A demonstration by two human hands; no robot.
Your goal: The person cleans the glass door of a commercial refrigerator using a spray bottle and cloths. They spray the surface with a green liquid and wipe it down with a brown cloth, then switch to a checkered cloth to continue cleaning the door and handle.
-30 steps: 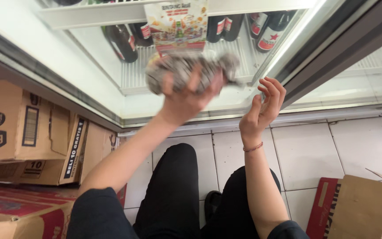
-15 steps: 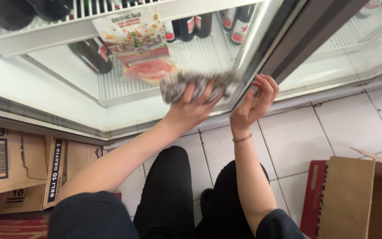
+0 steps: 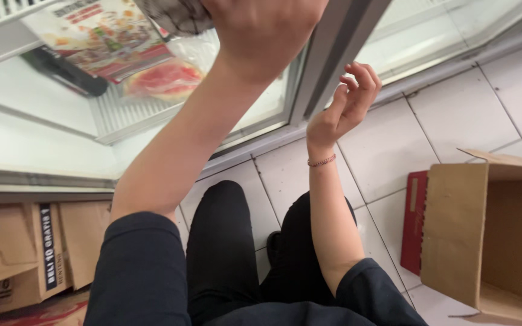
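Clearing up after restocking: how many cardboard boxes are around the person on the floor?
2: an open brown box at right, a printed carton at lower left under the cooler. More may lie out of frame.

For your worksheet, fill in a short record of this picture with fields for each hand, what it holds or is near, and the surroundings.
Left hand: raised, gripping a grey patterned packet
Right hand: open and empty, fingers curled, beside the dark door frame
Behind glass: wrapped red meat pack on a white wire shelf
Floor: white tiles
At right: open cardboard box
At left: stacked cartons
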